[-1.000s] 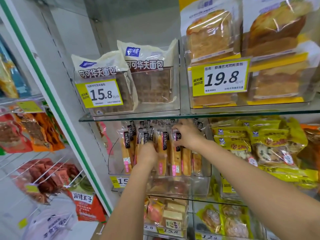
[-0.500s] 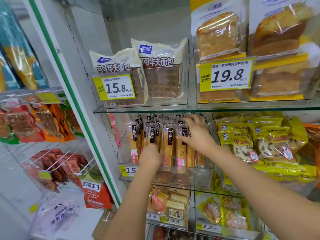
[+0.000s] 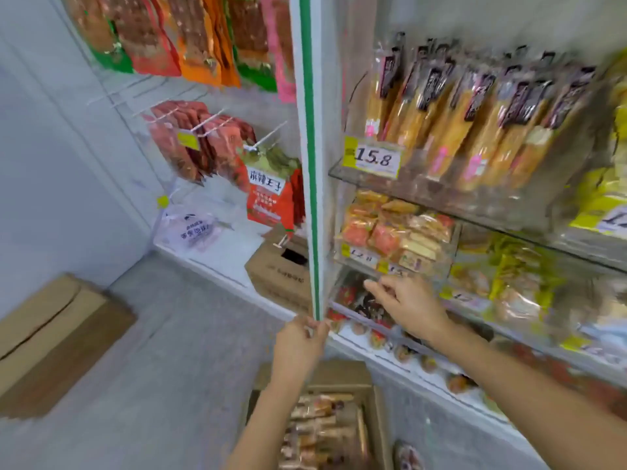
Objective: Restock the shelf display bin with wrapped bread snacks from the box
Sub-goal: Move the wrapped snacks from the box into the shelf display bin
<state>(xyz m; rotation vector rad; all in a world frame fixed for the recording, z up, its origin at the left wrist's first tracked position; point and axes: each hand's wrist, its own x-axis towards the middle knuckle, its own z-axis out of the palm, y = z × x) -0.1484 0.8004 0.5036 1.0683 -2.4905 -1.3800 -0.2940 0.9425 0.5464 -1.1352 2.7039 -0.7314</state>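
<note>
Cardboard box [image 3: 339, 373] of glossy film-wrapped bread snacks [image 3: 322, 425] lies directly below both hands. Clear plastic bin [image 3: 441, 195], packed with long upright sticks, sits well above them. Right hand [image 3: 407, 307] hangs empty, fingers loosely spread; left hand [image 3: 300, 337] meets the striped post [image 3: 310, 164], grip too blurred to tell.

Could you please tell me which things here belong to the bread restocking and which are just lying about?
Job: display bin of wrapped bread snacks; open box of more below; left hand; right hand.
Lying about: hanging red packets; closed carton on the floor; yellow packets beside the bin.
</note>
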